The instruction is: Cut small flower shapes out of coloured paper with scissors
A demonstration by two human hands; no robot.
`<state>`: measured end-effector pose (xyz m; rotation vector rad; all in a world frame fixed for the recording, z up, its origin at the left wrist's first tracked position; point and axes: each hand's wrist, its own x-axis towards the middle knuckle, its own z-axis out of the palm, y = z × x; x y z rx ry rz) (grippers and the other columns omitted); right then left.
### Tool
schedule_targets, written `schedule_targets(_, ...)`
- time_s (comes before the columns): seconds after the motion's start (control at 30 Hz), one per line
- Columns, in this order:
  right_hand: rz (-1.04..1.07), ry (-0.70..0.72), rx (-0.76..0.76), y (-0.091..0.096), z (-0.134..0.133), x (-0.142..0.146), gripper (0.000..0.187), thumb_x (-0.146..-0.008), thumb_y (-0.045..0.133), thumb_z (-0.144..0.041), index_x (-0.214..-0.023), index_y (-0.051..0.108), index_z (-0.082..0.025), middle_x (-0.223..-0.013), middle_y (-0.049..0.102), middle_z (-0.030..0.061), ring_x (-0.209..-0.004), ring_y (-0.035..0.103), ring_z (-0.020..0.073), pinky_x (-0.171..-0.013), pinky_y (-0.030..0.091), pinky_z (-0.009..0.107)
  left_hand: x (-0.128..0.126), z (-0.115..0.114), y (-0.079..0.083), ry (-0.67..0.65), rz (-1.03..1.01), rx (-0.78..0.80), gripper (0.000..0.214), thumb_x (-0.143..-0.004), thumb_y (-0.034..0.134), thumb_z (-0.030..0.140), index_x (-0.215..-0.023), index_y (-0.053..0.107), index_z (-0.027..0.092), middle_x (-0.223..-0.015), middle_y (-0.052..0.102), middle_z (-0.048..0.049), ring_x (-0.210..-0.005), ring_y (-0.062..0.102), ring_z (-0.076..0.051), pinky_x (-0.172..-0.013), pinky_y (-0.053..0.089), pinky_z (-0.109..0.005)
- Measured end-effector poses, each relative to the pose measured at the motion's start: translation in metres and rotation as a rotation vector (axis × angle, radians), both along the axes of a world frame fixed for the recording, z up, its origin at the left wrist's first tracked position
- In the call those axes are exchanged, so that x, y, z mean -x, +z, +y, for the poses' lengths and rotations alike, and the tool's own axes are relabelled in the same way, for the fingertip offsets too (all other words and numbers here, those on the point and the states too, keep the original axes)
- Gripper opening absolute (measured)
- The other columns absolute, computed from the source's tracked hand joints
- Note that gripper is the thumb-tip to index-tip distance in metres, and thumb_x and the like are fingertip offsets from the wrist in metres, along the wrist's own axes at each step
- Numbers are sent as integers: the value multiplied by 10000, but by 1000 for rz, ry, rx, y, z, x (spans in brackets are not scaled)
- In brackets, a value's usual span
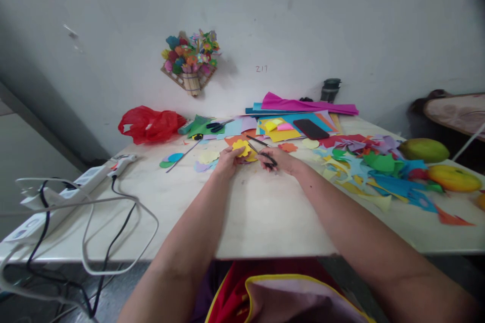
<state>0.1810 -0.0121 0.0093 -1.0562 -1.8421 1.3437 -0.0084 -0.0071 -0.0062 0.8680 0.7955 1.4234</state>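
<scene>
Pinched a yellow paper flower [241, 148] in the left hand [228, 161], left of the phone [311, 129] and nearer the front of the table [265, 217]. Held that grip narrow, with thumb and fingers pressed on the paper. Closed the right-hand grip around the handles of black scissors [270, 162], with the right hand [280, 159] also left of the phone and nearer the front, and with the blades spread at the flower.

Judged the flower mostly shaped, from the scalloped outline on its visible side. Could not tell the state of the edge hidden by hand and blades, nor the amount of trimming left there.

Had, as likely finished pieces, a lobed orange cut-out [288, 147] left of the phone and a pale yellow piece [310, 143] just in front of it. Had 2 plain discs, blue [175, 157] over green [165, 164], far left of the phone, with no petals visibly cut. Seemed well advanced in the cutting overall, to judge by the wide spread of paper scraps [397, 185] right of the phone. Had magenta paper [303, 104] behind the phone, apparently unused.
</scene>
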Motion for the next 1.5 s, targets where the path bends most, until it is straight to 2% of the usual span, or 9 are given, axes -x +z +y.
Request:
schedule_targets(0.2,9,-16,-30,-4,3,1,358,-815,664,-503,-738,568,-167,-575,591,-29,-403,496,52,-325,271,153,-2,-1,-1,-48,4,-5,200,-649,793,128,-814,697,72,-821,729,-97,-703,701,-175,-669,586,-270)
schedule_targets(0.33,13,-40,-41,-4,2,2,319,-819,670,-464,-753,577,-166,-564,585,-33,-402,491,51,-330,270,156,-5,-3,1,-30,-14,10,182,-651,797,112,-793,693,66,-812,727,-97,-689,690,-160,-652,583,-252)
schedule_targets(0.53,32,-61,-40,-5,2,3,289,-815,681,-432,-747,591,-166,-559,586,-30,-402,491,55,-328,256,164,-8,-3,3,-37,2,27,167,-640,797,66,-745,670,87,-708,693,-56,-523,602,-95,-499,505,-193)
schedule_targets(0.87,23,-58,-7,-3,2,3,275,-813,689,-404,-729,586,-163,-527,562,-40,-382,467,50,-321,252,159,-6,-6,3,-114,26,-4,178,-629,771,106,-788,697,72,-789,728,-117,-657,678,-181,-644,582,-299)
schedule_targets(1.1,33,-49,26,0,-2,4,272,-812,693,-380,-700,569,-166,-505,558,-44,-374,464,49,-319,282,150,-2,0,0,-97,49,14,197,-579,808,88,-699,653,93,-714,709,-91,-605,665,-167,-585,552,-269)
schedule_targets(1.27,20,-57,26,5,-6,4,250,-818,691,-344,-694,564,-168,-495,553,-50,-368,460,45,-313,279,141,-1,0,-1,-78,71,-15,234,-588,840,156,-637,616,107,-620,672,-63,-517,619,-136,-514,512,-242)
schedule_targets(1.5,20,-57,33,7,-8,6,255,-847,667,-332,-694,552,-163,-502,557,-49,-364,466,42,-304,261,137,-2,-1,0,-42,66,-3,284,-569,864,184,-605,591,116,-609,657,-52,-537,617,-137,-529,515,-250)
